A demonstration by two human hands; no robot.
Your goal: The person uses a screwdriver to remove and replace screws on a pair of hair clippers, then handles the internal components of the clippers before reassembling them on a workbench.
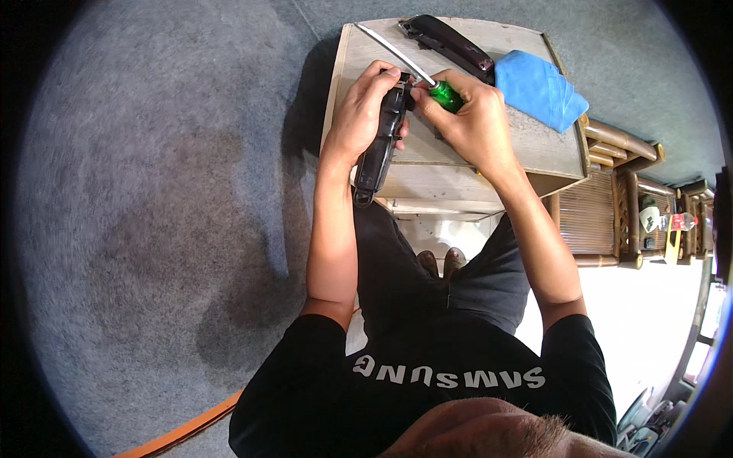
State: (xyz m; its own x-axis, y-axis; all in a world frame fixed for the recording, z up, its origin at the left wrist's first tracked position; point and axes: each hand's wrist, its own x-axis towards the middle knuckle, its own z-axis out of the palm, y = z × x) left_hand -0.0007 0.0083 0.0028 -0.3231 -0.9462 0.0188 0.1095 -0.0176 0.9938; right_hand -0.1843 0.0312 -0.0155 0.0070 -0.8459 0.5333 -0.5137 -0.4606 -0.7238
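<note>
A black hair clipper (379, 145) lies in my left hand (362, 114), its blade end up by my thumb and its body slanting down toward me. My right hand (475, 122) is closed around a screwdriver with a green handle (446, 97). Its long metal shaft points to the far left, away from the clipper. The thumb and fingertips of my right hand are close by the clipper's blade end; whether they pinch a small part there, I cannot make out. A second dark clipper (450, 47) rests on the small wooden table (527, 145), beyond my right hand.
A folded blue cloth (538, 88) lies at the table's right, touching the second clipper. Bamboo furniture (595, 206) stands to the right, with a clear plastic bottle (682, 221) farther off. Grey carpet-like surface (168, 191) spreads at the left. My legs are below the table's near edge.
</note>
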